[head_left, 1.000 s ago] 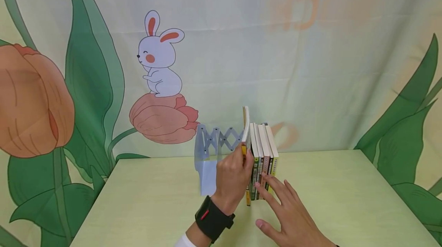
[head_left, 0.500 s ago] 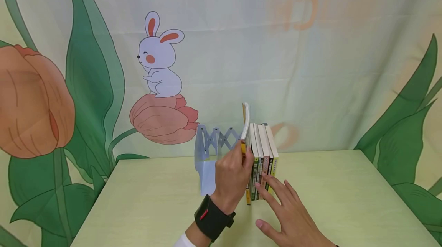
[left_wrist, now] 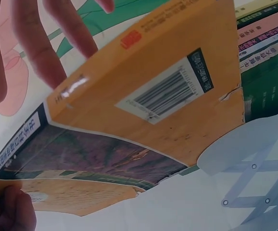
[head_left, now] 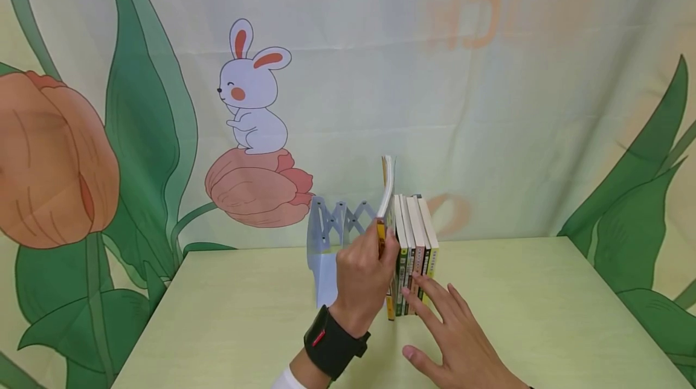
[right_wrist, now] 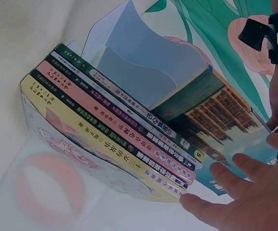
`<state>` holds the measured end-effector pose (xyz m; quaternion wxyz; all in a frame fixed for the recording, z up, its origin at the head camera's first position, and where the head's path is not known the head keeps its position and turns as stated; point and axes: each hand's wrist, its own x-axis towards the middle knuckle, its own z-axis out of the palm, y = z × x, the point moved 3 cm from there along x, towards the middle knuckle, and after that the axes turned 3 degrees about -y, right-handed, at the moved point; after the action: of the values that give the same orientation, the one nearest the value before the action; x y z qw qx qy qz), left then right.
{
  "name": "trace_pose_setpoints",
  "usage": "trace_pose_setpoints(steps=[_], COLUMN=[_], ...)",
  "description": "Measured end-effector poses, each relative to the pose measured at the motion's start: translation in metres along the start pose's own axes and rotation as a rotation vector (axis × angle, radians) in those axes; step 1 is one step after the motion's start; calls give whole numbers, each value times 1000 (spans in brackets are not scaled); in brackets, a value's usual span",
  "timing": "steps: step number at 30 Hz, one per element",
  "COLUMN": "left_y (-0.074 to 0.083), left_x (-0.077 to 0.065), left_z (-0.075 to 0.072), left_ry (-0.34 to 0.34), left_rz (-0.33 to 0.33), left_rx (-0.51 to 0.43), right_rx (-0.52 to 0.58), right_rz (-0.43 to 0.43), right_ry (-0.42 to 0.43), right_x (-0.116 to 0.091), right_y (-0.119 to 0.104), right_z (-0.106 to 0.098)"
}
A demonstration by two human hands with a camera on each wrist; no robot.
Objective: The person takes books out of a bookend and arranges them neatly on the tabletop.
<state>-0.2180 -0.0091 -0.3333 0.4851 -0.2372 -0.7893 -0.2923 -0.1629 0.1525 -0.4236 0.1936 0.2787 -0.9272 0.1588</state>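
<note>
In the head view my left hand (head_left: 360, 280) grips a thin book (head_left: 388, 186) by its orange spine. The left wrist view shows its orange back cover with a barcode (left_wrist: 168, 91). This book stands higher than the row of books (head_left: 417, 223) to its right, and its pages bend slightly. My right hand (head_left: 457, 334) is spread out, its fingertips at the lower spines of that row. In the right wrist view the row's spines (right_wrist: 115, 120) are green, white, pink and yellow. A light blue folding book rack (head_left: 327, 274) stands just left of my left hand, partly hidden by it.
The pale yellow-green table (head_left: 234, 316) extends to both sides of the rack and books. Behind it hangs a printed curtain (head_left: 348, 75) with a rabbit and tulips. A black strap (head_left: 334, 343) is round my left wrist.
The gripped book has risen a little, its top edge higher above the row. My left hand has shifted slightly left and up with it. My right hand stays in place.
</note>
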Motion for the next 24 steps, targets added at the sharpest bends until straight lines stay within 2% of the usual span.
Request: trace_pose_setpoints(steps=[11,19,24], left_y=[1,2,3], left_x=[0,0,0], left_z=[-8,-15,-21], left_ry=[78,116,175], left_rz=[43,65,105], left_rx=[-21,-27,-29], right_rx=[-6,-10,-6], right_rz=[-43,-28,-18], right_ry=[16,5,0], right_x=[1,2,2], right_y=[0,0,0], right_z=[0,-1,-1])
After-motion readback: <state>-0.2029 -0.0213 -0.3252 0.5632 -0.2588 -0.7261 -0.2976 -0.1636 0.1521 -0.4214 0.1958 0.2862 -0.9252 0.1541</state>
